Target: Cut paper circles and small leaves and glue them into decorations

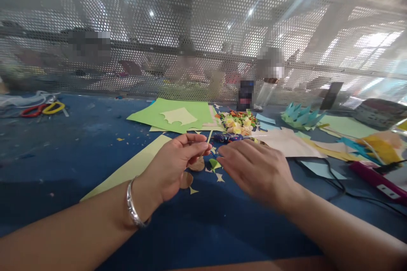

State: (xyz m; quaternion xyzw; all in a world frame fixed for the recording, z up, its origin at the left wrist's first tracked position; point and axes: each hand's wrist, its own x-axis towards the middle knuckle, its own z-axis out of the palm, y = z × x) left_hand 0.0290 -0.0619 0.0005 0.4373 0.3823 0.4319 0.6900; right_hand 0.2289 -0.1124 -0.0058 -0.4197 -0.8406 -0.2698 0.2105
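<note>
Between thumb and fingertips my left hand (181,156) pinches a thin pale yellow paper strip (210,136), held upright. A silver bangle is on that wrist. My right hand (257,167) hovers just to the right, back upward, fingers bent and close together; its fingertips and whatever they may hold are hidden. Behind it lies a tool with a dark patterned handle (227,137) and a thin metal shaft. Below the hands are two round brown discs (186,180), a small green folded paper piece (214,164) and pale paper scraps (220,177).
Green paper sheets (149,117) and a pile of small paper flowers (237,123) lie ahead. Scissors (53,107) are at far left. On the right are a blue-green paper flower (300,116), coloured papers and a magenta power strip (378,182) with cables. A perforated metal screen (159,51) stands behind.
</note>
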